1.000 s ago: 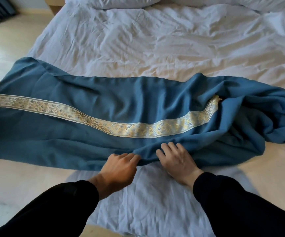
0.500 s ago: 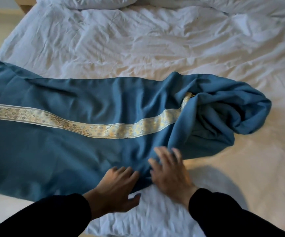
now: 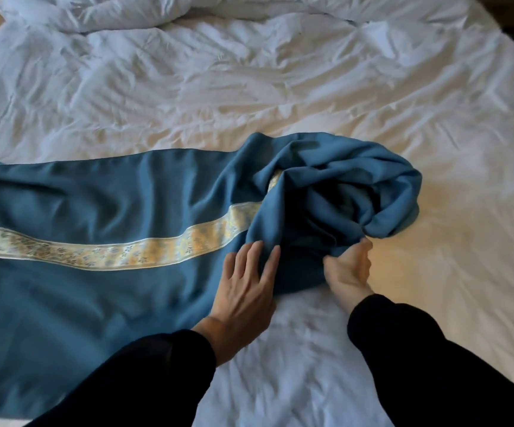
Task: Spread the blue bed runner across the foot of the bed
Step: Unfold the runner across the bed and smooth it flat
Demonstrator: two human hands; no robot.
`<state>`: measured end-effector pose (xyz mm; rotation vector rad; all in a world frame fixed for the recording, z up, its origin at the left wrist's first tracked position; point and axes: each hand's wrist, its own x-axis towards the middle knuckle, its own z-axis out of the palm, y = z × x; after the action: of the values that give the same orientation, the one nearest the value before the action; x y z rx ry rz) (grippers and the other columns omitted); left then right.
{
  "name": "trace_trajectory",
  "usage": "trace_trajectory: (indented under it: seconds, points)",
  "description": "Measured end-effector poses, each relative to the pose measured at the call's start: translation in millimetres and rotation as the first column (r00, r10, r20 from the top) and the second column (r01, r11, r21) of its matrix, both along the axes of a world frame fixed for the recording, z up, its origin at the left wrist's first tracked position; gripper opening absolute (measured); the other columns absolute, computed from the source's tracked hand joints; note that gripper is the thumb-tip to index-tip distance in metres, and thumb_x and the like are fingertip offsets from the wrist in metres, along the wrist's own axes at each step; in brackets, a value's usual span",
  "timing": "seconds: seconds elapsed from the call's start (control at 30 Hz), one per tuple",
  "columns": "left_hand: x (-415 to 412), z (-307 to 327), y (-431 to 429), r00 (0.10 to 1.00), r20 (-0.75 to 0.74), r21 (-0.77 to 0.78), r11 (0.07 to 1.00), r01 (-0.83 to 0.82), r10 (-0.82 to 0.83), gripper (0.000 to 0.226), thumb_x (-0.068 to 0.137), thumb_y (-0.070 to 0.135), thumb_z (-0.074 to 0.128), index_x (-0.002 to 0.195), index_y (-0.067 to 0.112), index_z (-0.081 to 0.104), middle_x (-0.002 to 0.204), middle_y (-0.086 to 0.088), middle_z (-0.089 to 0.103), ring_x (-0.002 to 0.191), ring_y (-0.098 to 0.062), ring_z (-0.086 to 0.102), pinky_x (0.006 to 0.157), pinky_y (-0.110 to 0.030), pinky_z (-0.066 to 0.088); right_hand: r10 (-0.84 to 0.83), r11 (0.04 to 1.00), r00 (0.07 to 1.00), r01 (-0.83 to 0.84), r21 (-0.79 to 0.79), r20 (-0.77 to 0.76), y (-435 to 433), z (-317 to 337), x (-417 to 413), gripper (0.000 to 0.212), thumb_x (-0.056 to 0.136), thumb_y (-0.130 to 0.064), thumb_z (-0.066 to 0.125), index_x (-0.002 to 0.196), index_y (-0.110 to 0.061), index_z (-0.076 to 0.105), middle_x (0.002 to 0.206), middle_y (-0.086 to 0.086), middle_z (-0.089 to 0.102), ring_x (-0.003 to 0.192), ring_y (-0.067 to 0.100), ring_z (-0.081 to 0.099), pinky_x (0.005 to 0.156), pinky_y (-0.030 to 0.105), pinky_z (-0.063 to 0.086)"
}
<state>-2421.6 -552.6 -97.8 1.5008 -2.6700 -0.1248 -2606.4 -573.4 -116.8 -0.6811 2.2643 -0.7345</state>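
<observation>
Blue bed runner: we see the long blue woven bed runner (image 3: 101,192) lying across the near part of the bed; its left stretch is laid out fairly flat and runs off the left edge of view, while its right end is bunched.
Gold band: the pale gold patterned trim band (image 3: 144,252) runs lengthwise along the runner's middle and disappears into the bunch, which tells us the right end is folded over itself.
Bunched end: the crumpled blue heap of runner cloth (image 3: 348,186) sits right of centre; we judge this is the part not yet spread.
Left hand: our left hand (image 3: 246,291) rests flat with fingers splayed on the runner just beside the heap, gripping nothing; we judge it pins the flat part so that it does not drag.
Right hand: our right hand (image 3: 346,269) is closed on a fold at the heap's lower right edge, pinching cloth, placed to draw it rightward.
White bedding: the rumpled white cotton duvet (image 3: 280,87) covers the bed under the runner.
Open room: bare white duvet lies right of the heap up to the bed's right side, so we judge there is room to unroll it.
Edges: the runner's near edge ends between our two black sleeves (image 3: 434,365); its far edge lies straight on the left.
</observation>
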Motion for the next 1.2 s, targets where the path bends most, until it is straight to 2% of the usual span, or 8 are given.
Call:
trace_trajectory:
  seconds: [0.17, 0.37, 0.5, 0.63, 0.83, 0.97, 1.13, 1.2]
  points:
    - [-62, 4, -14, 0.998, 0.066, 0.034, 0.999, 0.018, -0.021, 0.085, 0.054, 0.028, 0.06, 0.135, 0.009, 0.042, 0.127, -0.024, 0.048, 0.116, -0.04, 0.043, 0.095, -0.051, 0.037, 0.171, 0.97, 0.929, -0.217, -0.108, -0.327, 11, 19, -60, 0.047, 0.077, -0.003, 0.058, 0.119, -0.016, 0.043, 0.099, 0.018, 0.061, 0.091, 0.039, 0.057, 0.067, 0.034, 0.038]
    - [-154, 5, -39, 0.993, 0.1, 0.056, 0.997, 0.05, -0.055, 0.085, 0.054, 0.025, 0.064, 0.136, 0.016, 0.041, 0.123, -0.028, 0.051, 0.092, -0.04, 0.058, 0.075, -0.041, 0.048, 0.433, 0.885, 0.682, -0.445, 0.135, -0.589, 22, 27, -193, 0.035, 0.067, 0.001, 0.06, 0.097, -0.014, 0.048, 0.072, 0.015, 0.062, 0.068, 0.038, 0.061, 0.054, 0.033, 0.032]
    - [-198, 3, -53, 0.997, 0.083, 0.06, 0.998, 0.003, -0.008, 0.09, 0.048, 0.021, 0.076, 0.133, 0.02, 0.046, 0.12, -0.03, 0.052, 0.062, -0.035, 0.059, 0.056, -0.035, 0.049, 0.541, 0.836, 0.559, -0.442, 0.326, -0.628, 38, 26, -274, 0.035, 0.068, -0.002, 0.066, 0.097, -0.012, 0.05, 0.076, 0.014, 0.066, 0.071, 0.035, 0.064, 0.054, 0.034, 0.037]
    - [-239, -1, -60, 0.994, 0.032, 0.096, 0.991, 0.098, -0.101, 0.073, 0.051, 0.02, 0.077, 0.118, 0.02, 0.049, 0.12, -0.028, 0.05, 0.076, -0.039, 0.059, 0.057, -0.04, 0.052, 0.631, 0.776, 0.499, -0.417, 0.474, -0.594, 45, 20, -312, 0.045, 0.058, -0.006, 0.074, 0.1, -0.009, 0.057, 0.096, 0.017, 0.062, 0.082, 0.038, 0.058, 0.066, 0.041, 0.045]
    - [-269, 4, -71, 0.972, 0.224, 0.264, 0.964, 0.014, -0.075, 0.034, 0.084, 0.032, 0.054, 0.112, 0.013, 0.048, 0.116, -0.016, 0.051, 0.1, -0.037, 0.057, 0.08, -0.041, 0.046, 0.652, 0.697, 0.528, -0.701, 0.154, -0.545, 44, 22, -282, 0.071, 0.069, -0.035, 0.056, 0.133, -0.012, 0.039, 0.126, 0.011, 0.048, 0.117, 0.032, 0.045, 0.103, 0.045, 0.029]
    - [-272, 11, -71, 0.968, 0.205, 0.262, 0.961, 0.089, -0.145, 0.032, 0.086, 0.04, 0.05, 0.1, 0.012, 0.052, 0.104, -0.013, 0.063, 0.095, -0.036, 0.06, 0.074, -0.039, 0.045, 0.777, 0.564, 0.283, -0.711, 0.421, -0.563, 42, 20, -282, 0.102, 0.066, -0.068, 0.056, 0.143, -0.009, 0.024, 0.113, 0.011, 0.054, 0.101, 0.032, 0.052, 0.09, 0.046, 0.036]
    - [-301, 15, -45, 0.987, 0.002, 0.392, 0.908, 0.146, -0.16, 0.033, 0.083, 0.044, 0.052, 0.092, 0.012, 0.051, 0.097, -0.014, 0.064, 0.088, -0.036, 0.06, 0.072, -0.04, 0.046, 0.829, 0.521, 0.247, -0.665, 0.534, -0.502, 36, 27, -299, 0.039, 0.081, -0.038, 0.061, 0.113, -0.019, 0.05, 0.106, 0.001, 0.064, 0.099, 0.022, 0.059, 0.095, 0.038, 0.028]
    - [-311, 9, -41, 0.978, -0.079, 0.449, 0.869, 0.206, -0.191, 0.035, 0.082, 0.045, 0.053, 0.091, 0.013, 0.047, 0.096, -0.012, 0.062, 0.086, -0.035, 0.059, 0.071, -0.04, 0.046, 0.809, 0.563, 0.27, -0.61, 0.558, -0.522, 38, 28, -318, 0.037, 0.079, -0.035, 0.063, 0.111, -0.02, 0.053, 0.103, 0.0, 0.065, 0.099, 0.022, 0.059, 0.091, 0.036, 0.027]
